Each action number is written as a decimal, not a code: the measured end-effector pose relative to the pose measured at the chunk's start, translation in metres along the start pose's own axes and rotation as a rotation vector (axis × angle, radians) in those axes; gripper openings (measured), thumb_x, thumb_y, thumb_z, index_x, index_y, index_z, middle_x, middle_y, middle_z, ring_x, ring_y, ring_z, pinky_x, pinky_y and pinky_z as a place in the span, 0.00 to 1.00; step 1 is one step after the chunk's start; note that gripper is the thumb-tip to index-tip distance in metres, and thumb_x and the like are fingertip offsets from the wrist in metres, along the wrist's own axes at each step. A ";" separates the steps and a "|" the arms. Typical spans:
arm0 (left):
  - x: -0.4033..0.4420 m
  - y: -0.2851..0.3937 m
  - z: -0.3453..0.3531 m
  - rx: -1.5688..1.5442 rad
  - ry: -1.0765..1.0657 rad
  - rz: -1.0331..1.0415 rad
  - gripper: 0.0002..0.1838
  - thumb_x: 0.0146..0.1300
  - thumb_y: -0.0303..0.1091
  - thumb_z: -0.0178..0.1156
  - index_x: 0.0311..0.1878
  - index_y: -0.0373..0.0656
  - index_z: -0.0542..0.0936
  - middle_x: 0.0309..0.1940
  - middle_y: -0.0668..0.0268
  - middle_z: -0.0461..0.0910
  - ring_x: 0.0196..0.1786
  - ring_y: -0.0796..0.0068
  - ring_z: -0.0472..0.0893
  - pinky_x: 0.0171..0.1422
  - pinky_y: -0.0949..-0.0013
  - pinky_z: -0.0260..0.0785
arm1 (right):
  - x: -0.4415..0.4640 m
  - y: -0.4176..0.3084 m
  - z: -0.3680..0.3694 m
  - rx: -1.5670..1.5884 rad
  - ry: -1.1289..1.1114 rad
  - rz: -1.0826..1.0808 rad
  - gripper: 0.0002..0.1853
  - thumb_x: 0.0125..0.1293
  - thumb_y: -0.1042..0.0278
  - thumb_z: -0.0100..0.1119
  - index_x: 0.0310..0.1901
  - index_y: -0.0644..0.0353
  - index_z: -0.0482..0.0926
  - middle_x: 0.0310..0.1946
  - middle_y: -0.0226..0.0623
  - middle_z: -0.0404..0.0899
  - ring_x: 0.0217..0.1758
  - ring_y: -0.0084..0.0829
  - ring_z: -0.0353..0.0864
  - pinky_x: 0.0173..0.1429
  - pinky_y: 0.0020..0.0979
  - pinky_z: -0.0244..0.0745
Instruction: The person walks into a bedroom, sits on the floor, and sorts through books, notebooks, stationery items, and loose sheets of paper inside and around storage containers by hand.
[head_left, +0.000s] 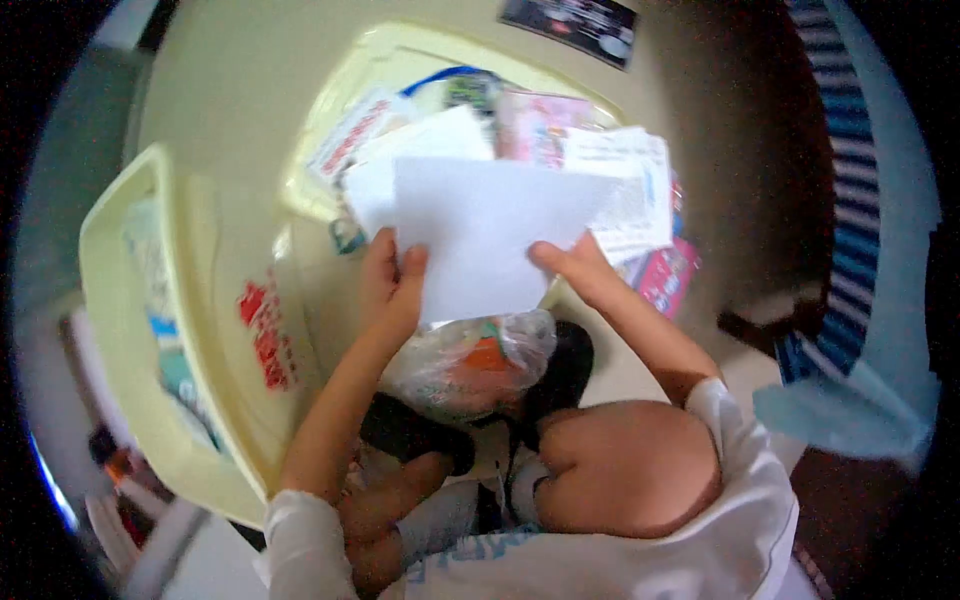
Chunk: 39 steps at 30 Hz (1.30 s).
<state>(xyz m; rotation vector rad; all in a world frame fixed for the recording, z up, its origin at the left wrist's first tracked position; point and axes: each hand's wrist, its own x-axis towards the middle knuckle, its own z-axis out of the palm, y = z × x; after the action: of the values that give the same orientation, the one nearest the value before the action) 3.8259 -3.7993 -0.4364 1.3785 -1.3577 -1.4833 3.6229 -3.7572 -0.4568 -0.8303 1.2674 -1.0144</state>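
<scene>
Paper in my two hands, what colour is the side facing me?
The paper is white with a faint bluish cast, seen in the head view.

Two bare hands, one held blank white paper sheet, one deep pale-yellow plastic tub, one clear plastic bag.

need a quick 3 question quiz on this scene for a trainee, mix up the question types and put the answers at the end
1. Multiple choice: what do the left hand and right hand hold between them?
a) a pink booklet
b) a white sheet of paper
c) a striped cloth

2. True or false: the pale yellow bin stands to the person's left.

3. Fill in the blank: a patch of bright ____ shows through the clear plastic bag.

Key: 1. b; 2. true; 3. orange
</scene>
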 end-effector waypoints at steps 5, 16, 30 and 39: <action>-0.007 0.007 0.008 -0.077 -0.328 -0.025 0.10 0.58 0.33 0.44 0.40 0.37 0.66 0.34 0.67 0.69 0.39 0.82 0.66 0.47 0.78 0.56 | -0.014 -0.019 -0.048 0.044 0.075 0.166 0.30 0.46 0.62 0.59 0.49 0.66 0.59 0.42 0.39 0.68 0.45 0.29 0.67 0.49 0.30 0.63; 0.035 -0.050 -0.038 0.293 0.186 0.031 0.16 0.52 0.28 0.49 0.46 0.38 0.62 0.45 0.61 0.64 0.47 0.73 0.63 0.52 0.73 0.53 | -0.133 0.107 -0.244 -0.037 0.789 0.454 0.32 0.45 0.63 0.61 0.50 0.66 0.57 0.43 0.39 0.68 0.44 0.32 0.69 0.48 0.30 0.64; 0.026 -0.088 -0.034 -0.050 0.086 -0.330 0.31 0.50 0.24 0.52 0.54 0.33 0.48 0.48 0.54 0.61 0.49 0.67 0.64 0.52 0.68 0.58 | -0.151 0.170 -0.255 -0.024 0.803 0.447 0.30 0.46 0.64 0.60 0.50 0.66 0.59 0.44 0.39 0.67 0.45 0.31 0.66 0.48 0.33 0.61; 0.028 -0.103 -0.026 -0.037 0.165 -0.444 0.28 0.49 0.28 0.55 0.51 0.33 0.54 0.45 0.53 0.64 0.46 0.67 0.67 0.49 0.70 0.60 | -0.224 0.256 -0.328 -0.384 1.040 0.409 0.31 0.42 0.73 0.59 0.51 0.64 0.58 0.47 0.40 0.63 0.49 0.34 0.63 0.49 0.35 0.61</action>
<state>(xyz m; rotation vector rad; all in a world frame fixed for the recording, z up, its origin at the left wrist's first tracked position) 3.8619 -3.8094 -0.5397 1.8168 -0.9548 -1.6164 3.3329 -3.4432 -0.6581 -0.2392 2.4542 -0.8788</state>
